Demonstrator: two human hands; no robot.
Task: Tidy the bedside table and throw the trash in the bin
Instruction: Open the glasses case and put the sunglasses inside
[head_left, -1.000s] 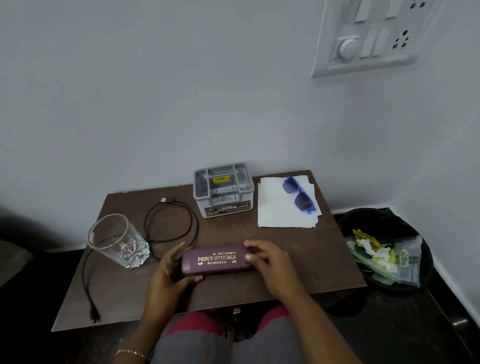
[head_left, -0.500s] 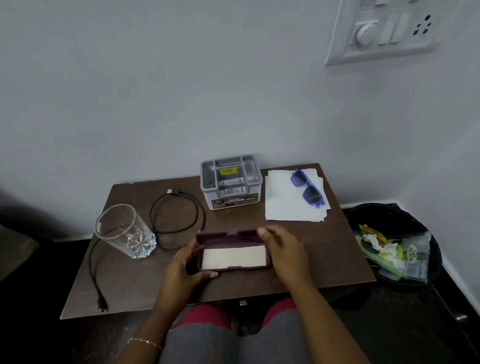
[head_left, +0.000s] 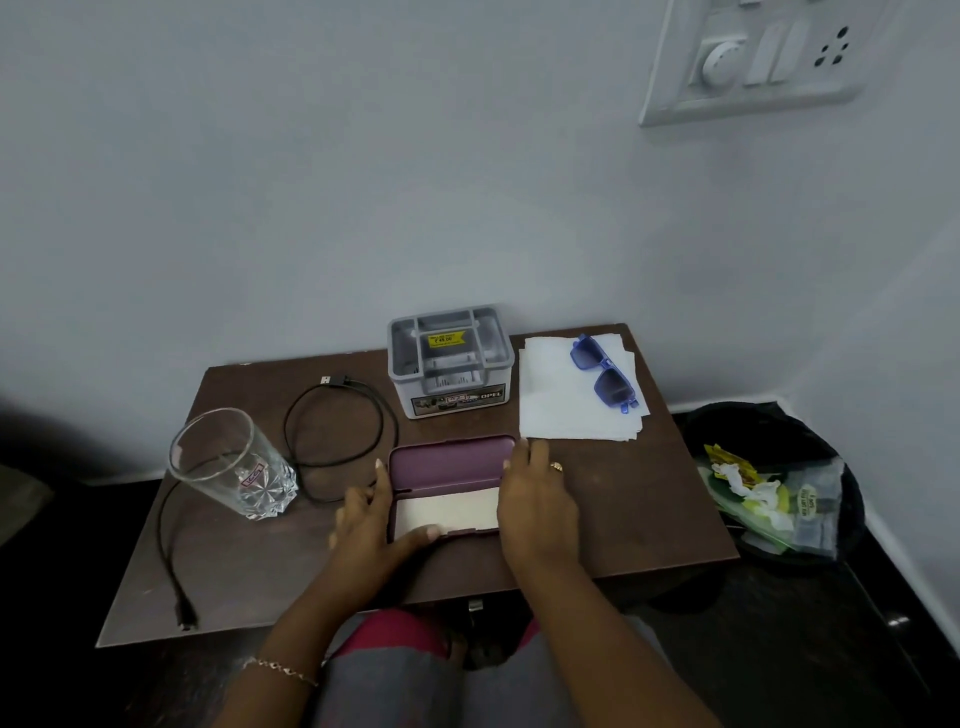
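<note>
Front of the tabletop (head_left: 649, 519): glasses case (head_left: 447, 462) lies open.
Left hand (head_left: 371, 522) grips its 9 o'clock end, right hand (head_left: 535, 501) its 3 o'clock end.

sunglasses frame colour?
Translucent blue, lenses darker blue; the sunglasses lie on the white tissue. Head view.

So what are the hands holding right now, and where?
The open case: left hand grips its left end, right hand its right end.
</note>
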